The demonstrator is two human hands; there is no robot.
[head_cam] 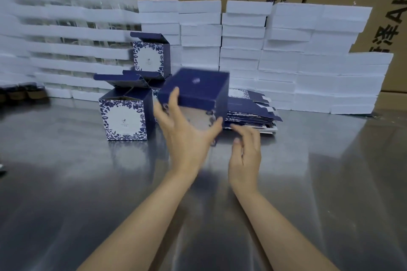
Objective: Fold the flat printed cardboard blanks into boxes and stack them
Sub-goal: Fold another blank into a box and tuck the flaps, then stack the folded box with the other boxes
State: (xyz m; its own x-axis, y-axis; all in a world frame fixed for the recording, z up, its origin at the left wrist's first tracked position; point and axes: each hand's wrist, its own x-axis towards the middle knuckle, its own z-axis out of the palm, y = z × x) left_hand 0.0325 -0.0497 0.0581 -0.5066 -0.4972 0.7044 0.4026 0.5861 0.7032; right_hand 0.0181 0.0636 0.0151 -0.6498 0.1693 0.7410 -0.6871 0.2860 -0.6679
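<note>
Centre frame, left hand (187, 136) grips a folded box (198, 90); right hand (244, 156) loosely curled, empty. 3 boxes (125, 116) stacked left; flat blanks (248, 108) unfolded.

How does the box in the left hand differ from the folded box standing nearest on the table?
The held box is lifted and tilted, gripped by the left hand; the standing box sits upright on the steel table. The held box shows a closed dark blue end; the standing box has its top flaps open. Both are dark blue with a floral-bordered white panel.
</note>
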